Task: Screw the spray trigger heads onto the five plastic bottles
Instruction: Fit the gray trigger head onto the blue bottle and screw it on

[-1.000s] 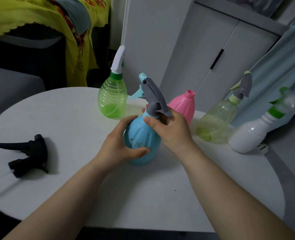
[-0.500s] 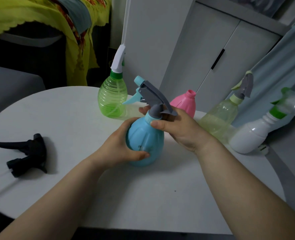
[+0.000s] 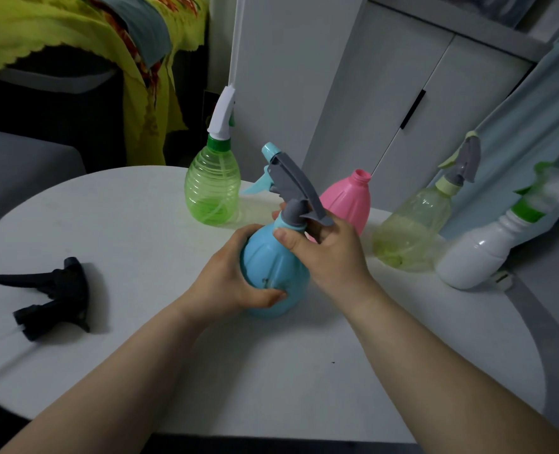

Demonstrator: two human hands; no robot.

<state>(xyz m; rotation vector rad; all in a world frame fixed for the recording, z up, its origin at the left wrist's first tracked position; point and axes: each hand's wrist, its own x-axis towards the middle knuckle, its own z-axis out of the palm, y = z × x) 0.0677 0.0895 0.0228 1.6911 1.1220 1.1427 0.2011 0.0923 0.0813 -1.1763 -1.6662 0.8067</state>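
Observation:
A blue bottle [image 3: 273,267] stands at the table's middle, and my left hand [image 3: 229,276] wraps around its belly. A grey and blue trigger head [image 3: 288,181] sits on its neck, nozzle pointing far left. My right hand [image 3: 327,253] grips the collar at the base of that head. Behind it a pink bottle [image 3: 348,199] stands with an open neck. A loose black trigger head [image 3: 50,294] lies on the table at the left. A green bottle [image 3: 213,188], a pale yellow bottle [image 3: 412,227] and a white bottle [image 3: 481,249] each carry a head.
The round white table [image 3: 140,231] holds everything. White cabinet doors [image 3: 399,93] rise behind it, and yellow cloth [image 3: 62,31] hangs at the far left. Pale blue fabric [image 3: 540,103] drapes at the right, behind the white bottle.
My right hand has turned on the collar, and the trigger head's nozzle has swung a little further toward the far left. The left hand keeps its hold on the bottle.

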